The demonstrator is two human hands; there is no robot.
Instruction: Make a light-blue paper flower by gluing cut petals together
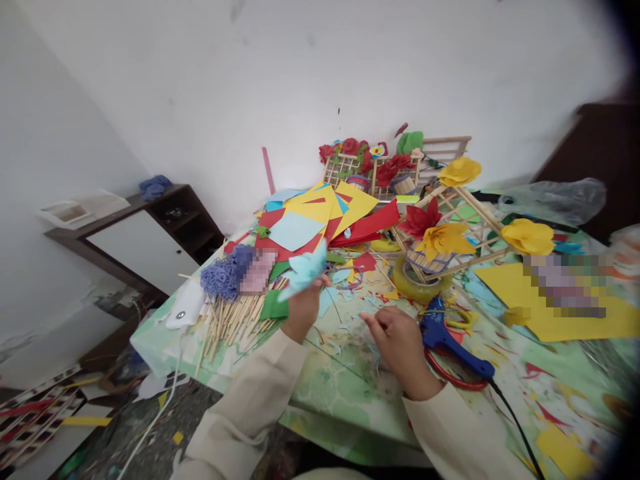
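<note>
My left hand (pixel 304 310) is closed round the base of a light blue paper flower (pixel 306 269), holding it up over the table with its petals pointing up and left. To its right, my right hand (pixel 400 343) hovers above the paper scraps, fingers curled and the index finger reaching left toward the flower. Whatever its fingertips may pinch is too small to make out. Right beside that hand lies a blue glue gun (pixel 457 343) with a black cord. A roll of clear yellowish tape (pixel 420 283) sits just behind it.
Bamboo sticks (pixel 237 317), purple yarn (pixel 220 275) and a white power strip (pixel 187 303) lie at left. Coloured paper sheets (pixel 297 230) are piled behind. A stick frame with paper flowers (pixel 480 217) leans at right, near yellow paper (pixel 505 303). Scraps litter the tablecloth (pixel 330 387).
</note>
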